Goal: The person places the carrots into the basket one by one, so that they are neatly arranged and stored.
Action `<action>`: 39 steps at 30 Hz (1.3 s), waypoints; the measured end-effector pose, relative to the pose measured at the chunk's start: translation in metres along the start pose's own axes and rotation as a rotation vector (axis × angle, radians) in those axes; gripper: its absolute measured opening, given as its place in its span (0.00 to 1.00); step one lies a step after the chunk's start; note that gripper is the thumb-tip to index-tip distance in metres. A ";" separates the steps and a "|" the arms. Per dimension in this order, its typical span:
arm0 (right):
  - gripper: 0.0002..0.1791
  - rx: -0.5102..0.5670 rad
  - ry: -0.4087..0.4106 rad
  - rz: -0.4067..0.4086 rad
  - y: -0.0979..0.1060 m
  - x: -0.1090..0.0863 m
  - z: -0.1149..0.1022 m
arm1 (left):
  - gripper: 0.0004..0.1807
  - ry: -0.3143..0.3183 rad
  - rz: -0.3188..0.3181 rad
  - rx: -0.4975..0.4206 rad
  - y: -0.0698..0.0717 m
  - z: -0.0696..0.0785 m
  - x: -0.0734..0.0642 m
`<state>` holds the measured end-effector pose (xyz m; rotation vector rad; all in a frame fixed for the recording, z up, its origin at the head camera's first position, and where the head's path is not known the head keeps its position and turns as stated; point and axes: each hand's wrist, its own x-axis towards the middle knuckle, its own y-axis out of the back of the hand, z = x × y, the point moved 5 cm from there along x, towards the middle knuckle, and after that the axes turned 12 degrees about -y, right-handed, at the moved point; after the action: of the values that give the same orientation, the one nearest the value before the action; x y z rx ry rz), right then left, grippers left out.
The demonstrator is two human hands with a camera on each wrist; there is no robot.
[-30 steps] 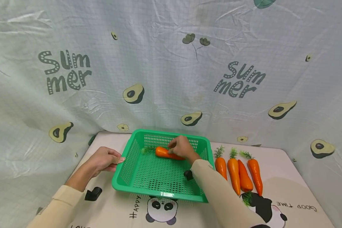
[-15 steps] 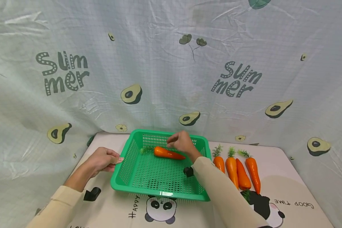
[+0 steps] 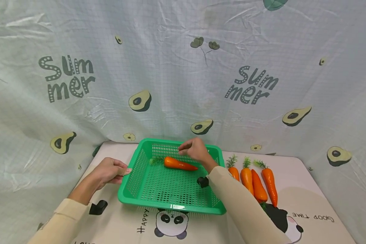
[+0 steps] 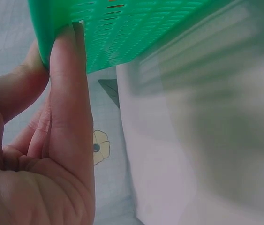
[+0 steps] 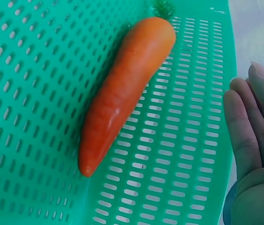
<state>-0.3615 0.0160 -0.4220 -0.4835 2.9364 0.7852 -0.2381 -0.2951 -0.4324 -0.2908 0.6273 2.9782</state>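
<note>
A green plastic basket [image 3: 173, 205] with slotted walls sits on the table, its near side over a printed panda. My left hand [image 3: 112, 172] pinches the basket's left rim between thumb and fingers; the left wrist view shows the thumb on one side of the rim [image 4: 41, 33] and fingers on the other. Inside lies one orange carrot [image 3: 179, 164] with a green leafy top, along the far side. Above it, near the back rim, hovers my right hand [image 3: 195, 149], its fingers loosely bent and holding nothing. In the right wrist view the carrot [image 5: 122, 93] lies apart from the fingertips.
Several more carrots [image 3: 270, 186] lie side by side on the table [image 3: 307, 183] right of the basket, partly behind my right sleeve [image 3: 237, 200]. A curtain [image 3: 170, 67] with avocado prints hangs behind the table. Black wrist-camera mounts [image 3: 98, 207] stick out by both wrists.
My right hand has let go of the carrot in the basket and lifted up toward the back rim. The left hand keeps its hold on the rim. The head view has shifted slightly.
</note>
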 end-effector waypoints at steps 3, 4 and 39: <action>0.05 -0.003 0.016 0.006 0.003 -0.003 -0.003 | 0.23 0.000 0.001 -0.002 0.000 0.000 0.000; 0.05 -0.002 0.019 0.006 0.003 -0.003 -0.004 | 0.22 0.003 0.004 -0.005 0.000 0.000 0.000; 0.05 0.007 0.049 0.020 0.040 -0.018 0.000 | 0.21 0.012 0.001 0.009 -0.002 0.000 0.000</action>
<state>-0.3573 0.0538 -0.4010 -0.4800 2.9929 0.7765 -0.2383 -0.2937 -0.4331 -0.3073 0.6423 2.9757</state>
